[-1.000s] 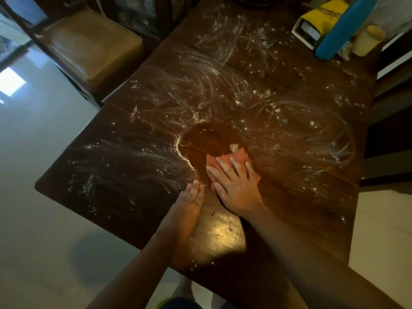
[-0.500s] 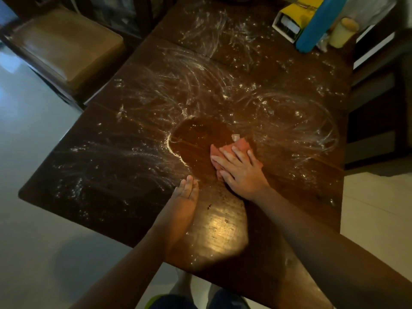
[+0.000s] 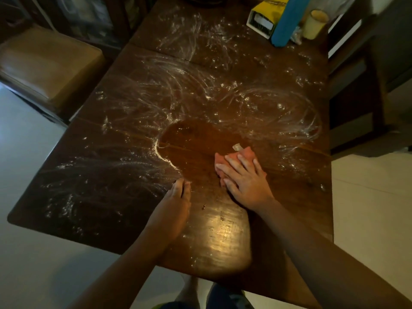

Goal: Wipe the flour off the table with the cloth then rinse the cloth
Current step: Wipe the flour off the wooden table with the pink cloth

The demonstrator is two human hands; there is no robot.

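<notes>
Right hand, fingers spread, is pressing the pink cloth flat; unwiped flour is lying far and right of it.

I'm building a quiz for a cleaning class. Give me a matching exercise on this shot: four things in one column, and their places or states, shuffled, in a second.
Things
1. cloth
2. left hand
3. yellow box
4. cushioned chair

Places or states
A. at the far right corner of the table
B. off the table, to its left
C. rests on the table, holds nothing
D. pressed flat under the right hand

Pairs: 1-D, 2-C, 3-A, 4-B
</notes>
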